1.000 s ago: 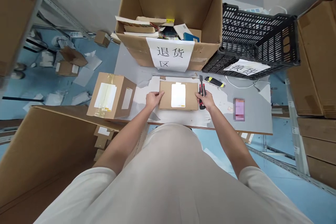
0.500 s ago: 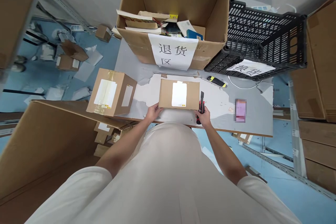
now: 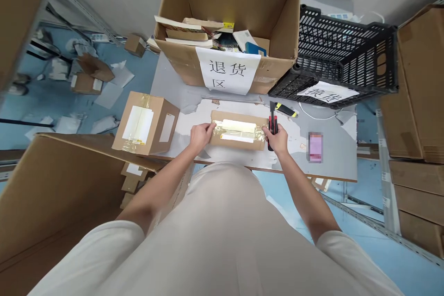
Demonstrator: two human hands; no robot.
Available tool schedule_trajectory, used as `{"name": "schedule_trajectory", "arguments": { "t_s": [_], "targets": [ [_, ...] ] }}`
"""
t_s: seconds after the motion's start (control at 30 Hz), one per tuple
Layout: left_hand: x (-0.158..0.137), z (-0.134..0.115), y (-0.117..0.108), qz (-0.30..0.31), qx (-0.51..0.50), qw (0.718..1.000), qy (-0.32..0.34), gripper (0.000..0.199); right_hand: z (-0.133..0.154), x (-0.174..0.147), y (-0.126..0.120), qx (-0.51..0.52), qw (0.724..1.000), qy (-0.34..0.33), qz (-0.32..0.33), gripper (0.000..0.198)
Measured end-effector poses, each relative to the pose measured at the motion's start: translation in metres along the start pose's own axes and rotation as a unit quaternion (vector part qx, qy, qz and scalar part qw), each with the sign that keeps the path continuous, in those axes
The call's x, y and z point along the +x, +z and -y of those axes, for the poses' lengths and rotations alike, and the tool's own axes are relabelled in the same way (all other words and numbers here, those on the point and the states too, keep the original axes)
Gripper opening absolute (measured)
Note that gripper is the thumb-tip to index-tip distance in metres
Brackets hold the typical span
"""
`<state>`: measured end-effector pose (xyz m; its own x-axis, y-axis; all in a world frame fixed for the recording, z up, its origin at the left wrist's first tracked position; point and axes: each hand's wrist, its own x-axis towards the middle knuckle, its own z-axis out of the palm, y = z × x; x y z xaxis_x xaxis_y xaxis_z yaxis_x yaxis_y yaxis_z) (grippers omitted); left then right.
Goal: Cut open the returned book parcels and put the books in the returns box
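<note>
A small cardboard box (image 3: 239, 144) lies in front of me, its taped side with white labels facing up. My left hand (image 3: 201, 137) grips its left end, thumb on the tape. My right hand (image 3: 278, 139) is closed around a red and black utility knife (image 3: 273, 125), the tip pointing away from me. The fingers of that same hand also touch the right end of the box. Just beyond the knife lies a second cutter, black and yellow (image 3: 286, 109).
A taller taped carton (image 3: 165, 126) stands on the table (image 3: 338, 166) at left. Behind are a large box of books (image 3: 187, 71) and a black crate (image 3: 367, 69). A blurred pink object (image 3: 315, 147) lies at right. A big open carton (image 3: 69, 185) is at lower left.
The box has been turned over, so its taped seam now faces up instead of the plain side with one label. Both hands have moved up onto its ends, the knife moving with the right.
</note>
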<state>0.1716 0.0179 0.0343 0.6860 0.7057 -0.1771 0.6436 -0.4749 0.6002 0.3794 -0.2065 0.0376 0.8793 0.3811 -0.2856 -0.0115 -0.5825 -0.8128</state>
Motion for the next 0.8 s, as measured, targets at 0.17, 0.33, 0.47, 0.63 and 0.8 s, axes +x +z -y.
{"name": "schedule_trajectory", "arguments": {
  "t_s": [0.17, 0.33, 0.47, 0.63, 0.8],
  "targets": [
    [-0.015, -0.002, 0.024, -0.054, 0.024, 0.982, 0.181, 0.05, 0.007, 0.02, 0.0, -0.148, 0.988, -0.037, -0.004, 0.038],
    [-0.028, 0.006, 0.05, -0.011, 0.059, 0.945, 0.321, 0.035, 0.041, 0.005, -0.012, -0.321, 0.93, -0.173, 0.049, 0.042],
    [-0.022, 0.011, 0.055, -0.016, 0.052, 0.946, 0.319, 0.037, 0.084, -0.005, 0.005, -0.435, 0.8, -0.31, 0.274, 0.045],
    [-0.022, 0.011, 0.056, -0.014, 0.039, 0.946, 0.322, 0.036, 0.11, 0.002, 0.04, -0.55, 0.683, -0.339, 0.341, 0.05],
    [-0.021, 0.012, 0.059, -0.016, 0.028, 0.948, 0.316, 0.035, 0.12, 0.004, 0.05, -0.588, 0.642, -0.353, 0.341, 0.057]
  ]
}}
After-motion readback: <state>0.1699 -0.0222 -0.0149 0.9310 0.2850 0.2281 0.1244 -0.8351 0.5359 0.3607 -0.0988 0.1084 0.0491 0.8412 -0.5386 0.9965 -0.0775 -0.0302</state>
